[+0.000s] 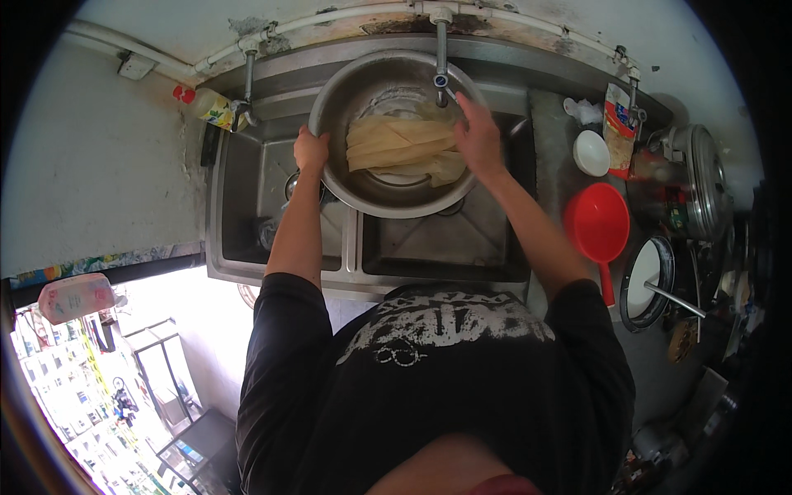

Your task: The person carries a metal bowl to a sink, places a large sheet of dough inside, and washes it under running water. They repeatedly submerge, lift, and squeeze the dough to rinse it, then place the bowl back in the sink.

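A wide round metal basin [337, 179] rests across the divider of a two-bowl stainless steel sink [352, 247]. Pale yellow folded sheets [402, 145] lie in it; whether they are cloth or food I cannot tell. My left hand [310, 148] grips the basin's left rim. At the right side of the basin my right hand [479, 137] is slightly blurred, its index finger at the lever of the metal faucet [440, 80]. The other fingers are bent near the sheets' right end, and I cannot tell whether they touch them. The faucet's spout points down into the basin.
A yellow-labelled bottle [213, 110] stands by a second faucet at the left. On the right counter are a white bowl [591, 153], a red plastic dipper [597, 223], a printed food bag [619, 133] and a round container of white liquid [641, 278] with a metal handle across it.
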Tool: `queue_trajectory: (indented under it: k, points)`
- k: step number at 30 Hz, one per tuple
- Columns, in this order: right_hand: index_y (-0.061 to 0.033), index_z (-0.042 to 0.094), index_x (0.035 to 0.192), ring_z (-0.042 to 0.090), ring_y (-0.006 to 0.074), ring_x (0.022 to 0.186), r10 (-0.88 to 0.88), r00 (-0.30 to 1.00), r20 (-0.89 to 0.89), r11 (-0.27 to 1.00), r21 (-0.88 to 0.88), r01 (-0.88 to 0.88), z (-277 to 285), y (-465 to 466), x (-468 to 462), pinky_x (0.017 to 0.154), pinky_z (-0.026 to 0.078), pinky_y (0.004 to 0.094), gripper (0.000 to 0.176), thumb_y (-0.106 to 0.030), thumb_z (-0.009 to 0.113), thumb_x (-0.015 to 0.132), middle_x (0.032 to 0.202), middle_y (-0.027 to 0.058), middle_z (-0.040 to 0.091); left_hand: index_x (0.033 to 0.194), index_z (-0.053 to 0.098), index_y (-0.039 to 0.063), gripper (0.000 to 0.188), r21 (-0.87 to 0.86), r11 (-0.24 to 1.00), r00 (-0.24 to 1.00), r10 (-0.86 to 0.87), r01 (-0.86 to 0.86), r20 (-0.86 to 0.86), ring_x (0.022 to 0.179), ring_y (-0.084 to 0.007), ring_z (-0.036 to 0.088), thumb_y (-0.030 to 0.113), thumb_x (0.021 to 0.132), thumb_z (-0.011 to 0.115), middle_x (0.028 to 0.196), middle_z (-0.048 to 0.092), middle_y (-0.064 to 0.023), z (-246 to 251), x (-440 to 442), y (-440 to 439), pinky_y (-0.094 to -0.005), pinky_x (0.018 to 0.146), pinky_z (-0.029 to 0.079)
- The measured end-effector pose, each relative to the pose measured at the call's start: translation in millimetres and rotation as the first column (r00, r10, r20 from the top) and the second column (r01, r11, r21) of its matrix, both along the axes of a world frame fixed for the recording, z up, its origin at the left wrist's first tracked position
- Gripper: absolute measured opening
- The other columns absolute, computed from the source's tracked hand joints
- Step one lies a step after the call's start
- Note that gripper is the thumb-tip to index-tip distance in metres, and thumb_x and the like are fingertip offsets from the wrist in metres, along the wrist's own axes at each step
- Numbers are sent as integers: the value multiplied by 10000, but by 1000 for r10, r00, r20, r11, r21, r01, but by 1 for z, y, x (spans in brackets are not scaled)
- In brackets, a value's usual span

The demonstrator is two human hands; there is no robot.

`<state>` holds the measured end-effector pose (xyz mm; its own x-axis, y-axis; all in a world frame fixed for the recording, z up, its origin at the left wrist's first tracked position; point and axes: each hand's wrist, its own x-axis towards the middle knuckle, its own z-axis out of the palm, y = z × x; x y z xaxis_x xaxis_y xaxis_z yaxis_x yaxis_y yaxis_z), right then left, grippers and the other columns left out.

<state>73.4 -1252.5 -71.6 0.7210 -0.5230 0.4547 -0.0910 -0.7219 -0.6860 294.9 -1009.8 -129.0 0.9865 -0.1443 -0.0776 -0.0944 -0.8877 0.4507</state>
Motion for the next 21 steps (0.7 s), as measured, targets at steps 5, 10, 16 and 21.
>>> queue_trajectory:
  k: [5,10,16,21]
  points:
    - [-19,497,1206,555,341,940,12,997,78,1000,-26,-10,-2,4,-1,802,458,392,464,10,538,744,1038,192,569,1089,504,38,469,0,1000,1000,1,-1,24,946,-403,584,297,732,662,986,616,-231,-1,-1,1,-463,809,474]
    - [2,479,1219,554,344,937,8,996,90,998,-62,-3,-1,7,0,798,458,401,495,25,546,728,1039,199,569,1063,505,30,455,5,1000,1000,-6,6,31,943,-403,585,300,732,662,986,615,-235,-1,0,0,-466,806,473]
    - [-26,462,1248,512,340,1047,43,996,75,999,-12,-43,-8,1,-5,877,415,407,536,0,568,723,1132,179,541,1064,506,32,456,19,1000,1000,-6,6,-6,939,-403,586,302,733,664,987,614,-235,-4,4,1,-466,800,476]
    - [-59,395,1307,463,296,1156,-131,990,-60,960,-257,111,-41,-29,-11,963,339,402,657,-28,606,686,1280,152,448,1071,506,27,463,17,999,999,-37,36,24,939,-400,586,296,731,668,984,615,-232,-7,6,3,-462,797,478]
